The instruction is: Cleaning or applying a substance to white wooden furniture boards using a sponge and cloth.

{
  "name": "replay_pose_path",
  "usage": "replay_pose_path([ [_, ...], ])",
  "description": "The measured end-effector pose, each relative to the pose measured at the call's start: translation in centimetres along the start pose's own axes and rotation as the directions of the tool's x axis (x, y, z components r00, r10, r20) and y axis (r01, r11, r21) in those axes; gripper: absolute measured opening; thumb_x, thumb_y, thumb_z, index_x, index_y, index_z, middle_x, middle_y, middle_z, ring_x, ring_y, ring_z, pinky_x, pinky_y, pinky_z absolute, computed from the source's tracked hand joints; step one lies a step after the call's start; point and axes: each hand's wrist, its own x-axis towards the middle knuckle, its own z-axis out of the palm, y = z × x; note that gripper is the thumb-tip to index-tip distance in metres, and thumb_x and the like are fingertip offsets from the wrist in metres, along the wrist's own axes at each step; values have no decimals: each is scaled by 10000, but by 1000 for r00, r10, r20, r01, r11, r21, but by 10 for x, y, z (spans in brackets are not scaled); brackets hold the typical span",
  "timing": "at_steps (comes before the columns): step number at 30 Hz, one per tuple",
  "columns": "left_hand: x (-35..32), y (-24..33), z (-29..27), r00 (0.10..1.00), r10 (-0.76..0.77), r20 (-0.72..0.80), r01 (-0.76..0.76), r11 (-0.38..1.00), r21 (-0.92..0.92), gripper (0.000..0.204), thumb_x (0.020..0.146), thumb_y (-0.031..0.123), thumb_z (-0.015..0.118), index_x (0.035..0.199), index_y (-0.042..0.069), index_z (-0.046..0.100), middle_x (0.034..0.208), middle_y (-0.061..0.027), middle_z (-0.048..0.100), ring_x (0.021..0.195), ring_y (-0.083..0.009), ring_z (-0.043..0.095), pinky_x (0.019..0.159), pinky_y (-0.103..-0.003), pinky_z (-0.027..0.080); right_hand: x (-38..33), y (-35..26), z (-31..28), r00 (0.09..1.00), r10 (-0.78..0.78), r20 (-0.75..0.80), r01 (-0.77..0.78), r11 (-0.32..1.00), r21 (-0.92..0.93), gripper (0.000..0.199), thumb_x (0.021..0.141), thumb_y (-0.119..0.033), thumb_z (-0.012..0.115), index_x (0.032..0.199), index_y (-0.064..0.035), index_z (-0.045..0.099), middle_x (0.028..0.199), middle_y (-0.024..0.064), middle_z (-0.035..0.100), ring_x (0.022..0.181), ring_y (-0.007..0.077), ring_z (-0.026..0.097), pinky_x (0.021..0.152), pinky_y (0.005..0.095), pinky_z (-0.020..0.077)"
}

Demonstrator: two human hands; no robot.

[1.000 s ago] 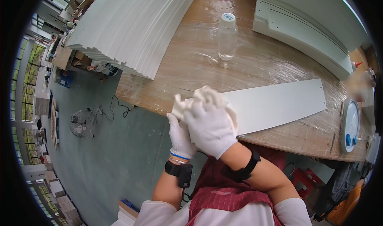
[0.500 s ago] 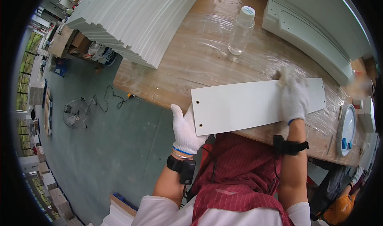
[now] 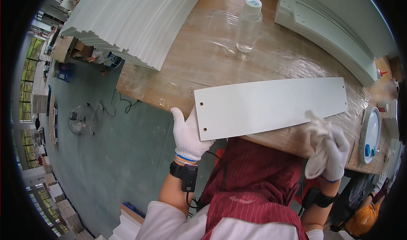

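A long white panel [image 3: 267,106] lies over the near part of the plastic-covered table, with two holes at its left end and two small ones at its right. My left hand [image 3: 188,134], in a white knitted glove, supports the panel's left end, thumb raised beside the edge and the other fingers hidden beneath. Off the panel's near right edge, my gloved right hand [image 3: 335,149] is closed round a crumpled white cloth [image 3: 317,155] that hangs from its fingers. A clear bottle [image 3: 249,26] with a white cap stands beyond the panel.
White panels [image 3: 131,23] are stacked at the far left of the table [image 3: 199,57]. More white boards [image 3: 326,40] stand at the far right. A round white lid [image 3: 370,134] bearing blue pieces is at the right edge. A floor fan [image 3: 82,119] stands left; another person's orange garment [image 3: 362,221] shows lower right.
My right hand has come off the panel's surface, moving toward me and to the right with the cloth. The panel and my left hand have shifted slightly left in view.
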Motion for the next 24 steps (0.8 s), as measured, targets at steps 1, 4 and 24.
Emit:
replay_pose_path([
  [1,1,-4,1,1000,-25,19,24,1000,9,1032,883,857,143,1561,93,289,1563,-189,363,1400,-428,403,1097,-613,375,19,0,-7,984,68,-166,-50,993,105,293,852,-45,587,1117,2,703,1030,123,696,960,161,644,808,285,489],
  [4,-3,-14,-2,998,-29,56,29,1000,-3,1024,883,856,141,1564,104,285,1566,-185,358,1402,-428,402,1095,-620,376,81,31,44,972,-155,-176,16,794,-607,278,853,-140,631,1118,-71,678,1033,131,667,874,276,652,752,370,513],
  [24,-7,-24,3,995,86,-56,-44,852,522,646,951,73,531,1539,36,268,1492,-184,432,1326,-342,500,1097,-485,446,31,-60,133,764,-564,312,640,724,-258,232,775,-161,645,999,-105,623,953,65,596,919,240,619,759,402,496],
])
